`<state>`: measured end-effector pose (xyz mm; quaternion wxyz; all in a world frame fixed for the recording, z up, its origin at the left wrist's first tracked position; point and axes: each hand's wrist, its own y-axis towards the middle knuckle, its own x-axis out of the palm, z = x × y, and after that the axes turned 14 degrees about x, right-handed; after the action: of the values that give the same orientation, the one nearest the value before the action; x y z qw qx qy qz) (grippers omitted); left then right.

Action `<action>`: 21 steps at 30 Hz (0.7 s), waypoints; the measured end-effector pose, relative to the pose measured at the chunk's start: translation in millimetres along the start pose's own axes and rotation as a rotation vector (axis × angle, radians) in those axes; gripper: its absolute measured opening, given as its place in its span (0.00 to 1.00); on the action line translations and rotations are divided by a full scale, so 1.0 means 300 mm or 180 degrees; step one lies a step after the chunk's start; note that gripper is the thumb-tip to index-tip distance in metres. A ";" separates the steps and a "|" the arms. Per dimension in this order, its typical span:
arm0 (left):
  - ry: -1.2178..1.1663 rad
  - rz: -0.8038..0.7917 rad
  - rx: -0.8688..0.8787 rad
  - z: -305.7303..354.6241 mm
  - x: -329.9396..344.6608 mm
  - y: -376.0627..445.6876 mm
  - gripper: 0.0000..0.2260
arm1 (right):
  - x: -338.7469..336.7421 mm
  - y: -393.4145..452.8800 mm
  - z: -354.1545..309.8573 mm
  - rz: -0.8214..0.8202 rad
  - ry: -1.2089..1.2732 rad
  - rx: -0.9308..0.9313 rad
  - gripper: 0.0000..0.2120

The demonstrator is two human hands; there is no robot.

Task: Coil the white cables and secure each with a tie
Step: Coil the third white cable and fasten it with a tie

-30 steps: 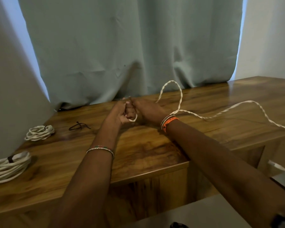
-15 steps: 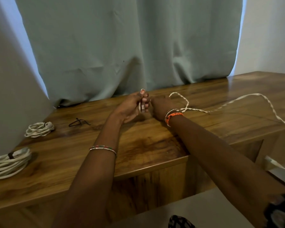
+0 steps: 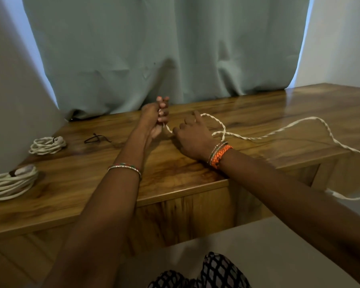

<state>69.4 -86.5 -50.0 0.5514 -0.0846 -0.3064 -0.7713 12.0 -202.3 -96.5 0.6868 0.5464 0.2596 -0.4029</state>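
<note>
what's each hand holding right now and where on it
The left hand grips the loose white cable at its near end. The right hand lies on the cable further along; a hold cannot be told.

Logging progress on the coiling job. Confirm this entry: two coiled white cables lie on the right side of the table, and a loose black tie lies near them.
One detail is wrong. The head view shows both coiled cables, the smaller coil and the larger coil, on the left side of the table, not the right. The loose black tie does lie near them.

Loose white twisted cable (image 3: 258, 136) trailing right of black tie (image 3: 97, 138); two tied coils (image 3: 47, 144) (image 3: 10, 182) lying left of it.
</note>
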 end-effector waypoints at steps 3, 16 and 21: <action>-0.0376 0.0038 -0.0144 -0.003 0.012 0.000 0.14 | -0.009 -0.008 -0.014 -0.0207 0.0144 -0.0069 0.14; 0.1829 -0.0217 0.0200 -0.059 -0.060 -0.040 0.13 | -0.166 0.045 0.005 -0.0256 0.2657 -0.0659 0.03; 0.1395 -0.0583 -0.0136 -0.045 -0.023 -0.037 0.14 | -0.125 0.130 0.097 0.0404 0.2792 -0.0148 0.06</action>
<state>64.7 -86.4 -68.2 0.5305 0.1014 -0.1693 -0.8244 21.9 -217.1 -37.8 0.5472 0.6649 0.5013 -0.0841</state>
